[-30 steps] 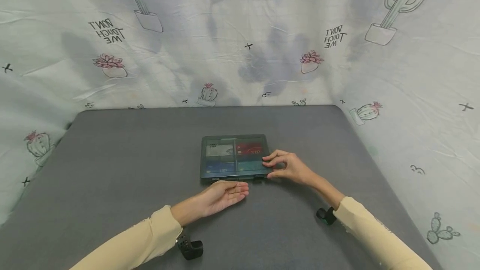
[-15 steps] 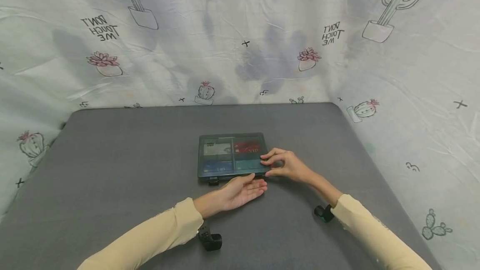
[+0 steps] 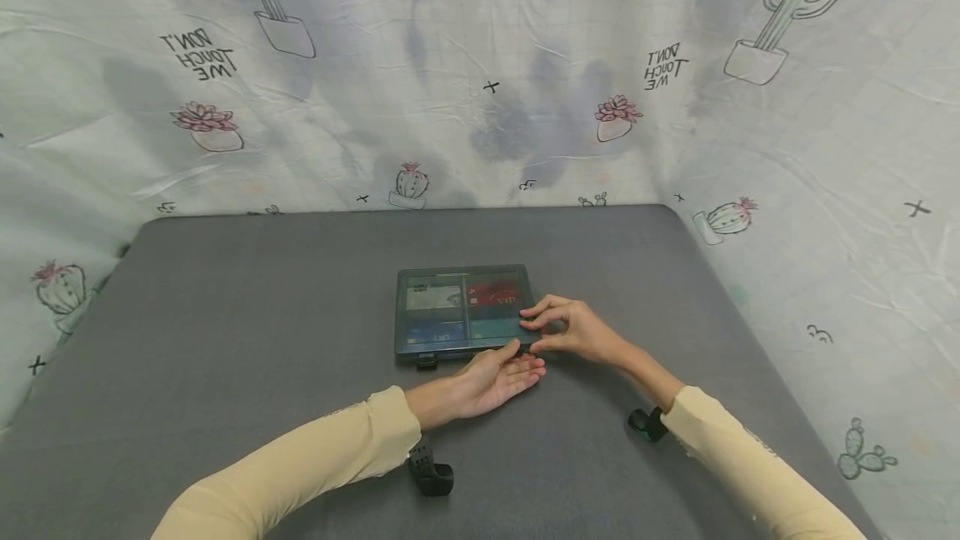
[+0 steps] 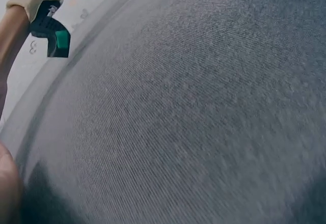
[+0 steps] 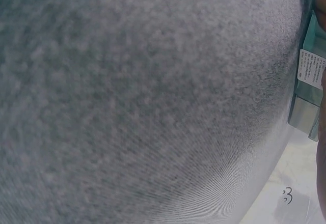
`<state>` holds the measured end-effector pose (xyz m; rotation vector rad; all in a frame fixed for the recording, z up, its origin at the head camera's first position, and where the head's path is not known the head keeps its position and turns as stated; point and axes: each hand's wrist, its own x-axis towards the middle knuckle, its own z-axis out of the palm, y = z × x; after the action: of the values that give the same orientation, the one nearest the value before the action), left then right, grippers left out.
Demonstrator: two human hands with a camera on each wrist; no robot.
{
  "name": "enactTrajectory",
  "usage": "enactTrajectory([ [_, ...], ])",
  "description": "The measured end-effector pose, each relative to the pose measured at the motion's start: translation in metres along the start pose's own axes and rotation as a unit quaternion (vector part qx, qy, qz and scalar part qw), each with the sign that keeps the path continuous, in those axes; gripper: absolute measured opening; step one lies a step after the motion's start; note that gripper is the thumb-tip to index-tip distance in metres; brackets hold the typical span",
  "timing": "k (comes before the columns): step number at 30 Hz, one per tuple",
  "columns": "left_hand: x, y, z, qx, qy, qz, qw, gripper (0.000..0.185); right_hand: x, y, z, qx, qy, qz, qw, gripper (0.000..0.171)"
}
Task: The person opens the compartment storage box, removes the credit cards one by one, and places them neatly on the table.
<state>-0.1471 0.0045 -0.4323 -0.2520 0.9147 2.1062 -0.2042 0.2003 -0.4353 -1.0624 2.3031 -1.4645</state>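
A flat dark see-through case (image 3: 450, 311) lies in the middle of the grey table (image 3: 262, 315), with red, white, blue and teal cards showing through its lid. My right hand (image 3: 542, 330) pinches the case's front right corner, fingers on the lid and thumb at the side. My left hand (image 3: 525, 363) lies palm up on the table just in front of that corner, fingers straight, thumb touching the case's front edge. The right wrist view catches only a strip of the case (image 5: 308, 89) at the frame's right edge. The left wrist view shows bare table (image 4: 193, 112).
A small black latch (image 3: 426, 362) sticks out from the case's front edge on the left. A cactus-print sheet (image 3: 480, 65) hangs behind and to both sides of the table. A black wrist strap (image 3: 431, 473) sits under my left sleeve and another wrist strap (image 3: 645, 425) under my right.
My left hand has slid right and forward along the case's front edge, until its thumb reaches the front right corner. My right hand has kept its hold and the case has not moved.
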Motion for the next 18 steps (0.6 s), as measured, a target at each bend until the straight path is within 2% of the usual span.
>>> enactTrajectory([
  [3, 0.0, -0.001, 0.001, 0.017, 0.001, 0.006, 0.9998, 0.041, 0.0, -0.001, 0.0, -0.001, -0.001, 0.001, 1.0, 0.027],
  [8, -0.001, 0.0, 0.001, 0.039, -0.003, 0.009, 0.9992, 0.033, 0.002, -0.023, -0.001, -0.018, -0.004, 0.006, 1.0, 0.025],
  [11, 0.0, -0.001, 0.002, 0.062, 0.012, 0.008, 0.9979, 0.029, 0.003, -0.031, -0.001, -0.019, -0.007, 0.013, 1.0, 0.025],
  [15, -0.001, 0.0, 0.007, 0.081, 0.043, -0.002, 0.9958, 0.03, 0.003, -0.032, -0.001, -0.019, -0.007, 0.021, 1.0, 0.025],
  [18, -0.005, 0.003, 0.009, 0.095, 0.053, -0.017, 0.994, 0.031, 0.003, -0.032, -0.001, -0.02, -0.004, 0.018, 1.0, 0.025],
])
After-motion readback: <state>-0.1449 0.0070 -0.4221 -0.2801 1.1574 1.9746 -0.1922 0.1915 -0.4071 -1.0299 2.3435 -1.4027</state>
